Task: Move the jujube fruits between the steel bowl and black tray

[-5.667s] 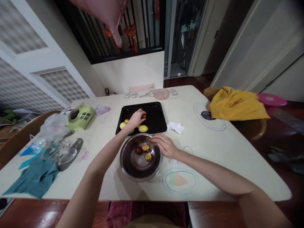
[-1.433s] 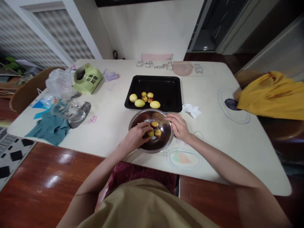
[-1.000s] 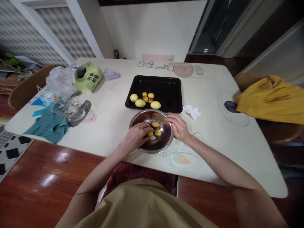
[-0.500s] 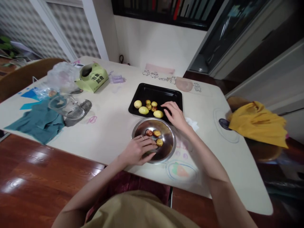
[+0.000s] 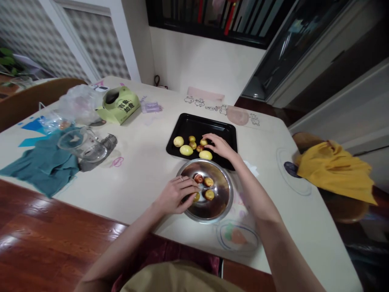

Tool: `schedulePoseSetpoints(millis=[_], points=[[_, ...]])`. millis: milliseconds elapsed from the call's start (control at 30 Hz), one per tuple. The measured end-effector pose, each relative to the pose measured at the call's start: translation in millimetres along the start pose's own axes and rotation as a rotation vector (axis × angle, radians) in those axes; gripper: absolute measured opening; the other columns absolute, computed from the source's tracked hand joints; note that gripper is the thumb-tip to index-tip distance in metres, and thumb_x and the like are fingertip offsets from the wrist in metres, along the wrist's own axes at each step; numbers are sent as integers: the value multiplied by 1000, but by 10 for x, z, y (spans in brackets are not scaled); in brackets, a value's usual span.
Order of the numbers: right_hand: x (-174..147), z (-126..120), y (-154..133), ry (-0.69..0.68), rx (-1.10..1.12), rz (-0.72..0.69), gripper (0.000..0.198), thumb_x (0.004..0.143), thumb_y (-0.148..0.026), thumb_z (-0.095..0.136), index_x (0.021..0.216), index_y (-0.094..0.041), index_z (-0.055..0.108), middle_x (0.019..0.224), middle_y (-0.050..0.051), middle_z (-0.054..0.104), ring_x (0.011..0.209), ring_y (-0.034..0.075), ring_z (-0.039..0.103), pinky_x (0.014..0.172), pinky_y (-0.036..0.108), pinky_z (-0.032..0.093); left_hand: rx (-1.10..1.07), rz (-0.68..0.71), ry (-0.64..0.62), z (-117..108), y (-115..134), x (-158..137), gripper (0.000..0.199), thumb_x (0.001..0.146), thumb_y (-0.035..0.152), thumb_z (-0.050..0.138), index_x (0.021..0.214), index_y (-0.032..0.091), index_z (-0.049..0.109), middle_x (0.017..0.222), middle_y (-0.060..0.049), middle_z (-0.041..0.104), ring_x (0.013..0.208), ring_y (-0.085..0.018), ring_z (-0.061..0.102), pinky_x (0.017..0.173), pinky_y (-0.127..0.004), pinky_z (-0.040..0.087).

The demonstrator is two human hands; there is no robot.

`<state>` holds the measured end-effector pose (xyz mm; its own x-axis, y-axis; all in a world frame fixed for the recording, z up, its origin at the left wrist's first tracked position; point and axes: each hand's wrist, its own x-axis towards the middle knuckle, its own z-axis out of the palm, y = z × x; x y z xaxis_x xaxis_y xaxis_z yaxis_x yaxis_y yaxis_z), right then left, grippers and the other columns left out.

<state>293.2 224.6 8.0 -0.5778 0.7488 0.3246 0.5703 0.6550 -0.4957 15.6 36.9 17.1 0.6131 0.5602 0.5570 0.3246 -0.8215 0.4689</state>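
My left hand point(image 5: 179, 195) reaches into the steel bowl point(image 5: 229, 205) from the left, its fingers curled round a small yellow-green jujube point(image 5: 196, 197) that is partly hidden. Beside it in the bowl lie a red-brown jujube point(image 5: 198, 179) and two yellow-brown ones. My right hand point(image 5: 220, 146) is over the black baking tray point(image 5: 209, 121) behind the bowl. Its thumb and fingers close round a small yellow jujube point(image 5: 203, 142). A few more small jujubes lie to the left of those fingers. Larger yellow lemons point(image 5: 186, 150) rest along the tray's near side.
On the left of the white table stand a glass jug point(image 5: 94, 150) lying on its side, a teal cloth point(image 5: 45, 166), a green carton point(image 5: 121, 107) and clear plastic bags point(image 5: 80, 101). A yellow cloth point(image 5: 334, 170) hangs over a chair at the right.
My right hand has moved left and closed in on a small jujube in the tray. A jujube now shows under my left fingers in the bowl. The view has shifted slightly.
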Motion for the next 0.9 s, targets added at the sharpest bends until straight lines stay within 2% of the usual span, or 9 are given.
schedulePoseSetpoints(millis=[100,200,300,400,500,633,767,900], points=[[-35,15,-10,-17,27,30,14,97,-23,66,110,-20,70,125,13,75,113,28,70,100,46,57,-43,17,28,13,-15,-39,23,101,16,53,111,19,73,108,-9,81,103,-21,76,90,-35,59],[-53,37,7,-24,12,47,18,95,-21,66,114,-19,69,115,11,75,101,26,70,91,41,57,-60,48,52,21,-22,-71,23,100,14,53,111,19,73,105,-8,81,104,-22,76,90,-36,59],[-97,18,28,-7,-11,43,27,92,-19,67,119,-19,70,116,12,74,102,26,69,94,42,57,-46,94,57,17,-31,-73,22,100,14,54,111,19,72,102,-7,81,102,-21,76,89,-35,60],[-212,-78,-49,29,-19,44,26,94,-21,67,119,-18,72,115,13,73,104,28,69,97,47,58,-35,121,65,11,-43,-65,20,99,14,55,109,18,72,100,-7,81,100,-21,77,87,-35,60],[-424,-242,-318,116,34,55,26,101,-30,66,124,-20,71,122,14,70,110,29,69,93,46,62,-39,114,74,12,-53,-70,20,99,14,55,107,19,72,98,-7,82,98,-21,78,86,-35,61],[-800,-426,-888,180,169,73,26,103,-39,68,126,-27,71,130,12,67,119,28,68,89,40,65,-42,122,90,20,-63,-88,21,96,13,57,108,20,72,98,-6,82,99,-21,79,86,-34,61],[-1084,-374,-1348,59,244,14,25,104,-37,69,127,-29,71,127,11,72,119,28,70,100,47,63,-45,135,104,29,-77,-107,21,96,13,58,108,20,73,98,-5,83,97,-20,79,86,-34,61],[-1164,-131,-1503,-68,293,-68,24,104,-30,69,127,-28,72,129,10,74,118,27,72,103,48,62,-50,133,121,43,-93,-119,24,97,14,57,110,22,75,98,-5,84,96,-20,80,86,-33,62]])
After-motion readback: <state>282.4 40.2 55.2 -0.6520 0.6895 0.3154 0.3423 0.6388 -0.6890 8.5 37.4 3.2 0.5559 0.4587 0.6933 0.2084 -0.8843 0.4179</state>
